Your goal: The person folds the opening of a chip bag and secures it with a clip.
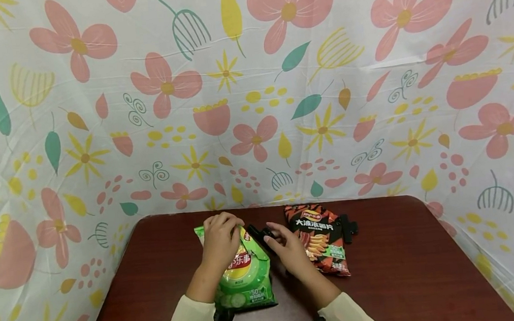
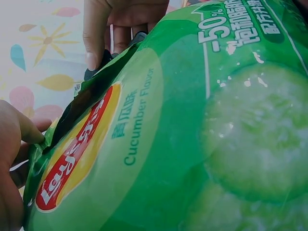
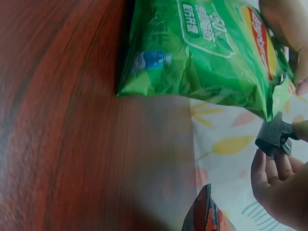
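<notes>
A green cucumber-flavour chip bag point(image 1: 244, 279) stands on the table, its top edge bent over. My left hand point(image 1: 220, 240) pinches that top edge at the left, as the left wrist view also shows by the thumb and fingers point(image 2: 36, 132). Between the thumb and fingers of my right hand point(image 1: 290, 249) is a black clip point(image 3: 275, 134). The clip is beside the bag's upper right corner; whether its jaws touch the bag I cannot tell.
To the right lies a red and black chip bag point(image 1: 317, 247) with a second black clip point(image 1: 348, 228) on its right side. The dark red table point(image 1: 399, 270) ends at a flowered cloth wall point(image 1: 258, 170).
</notes>
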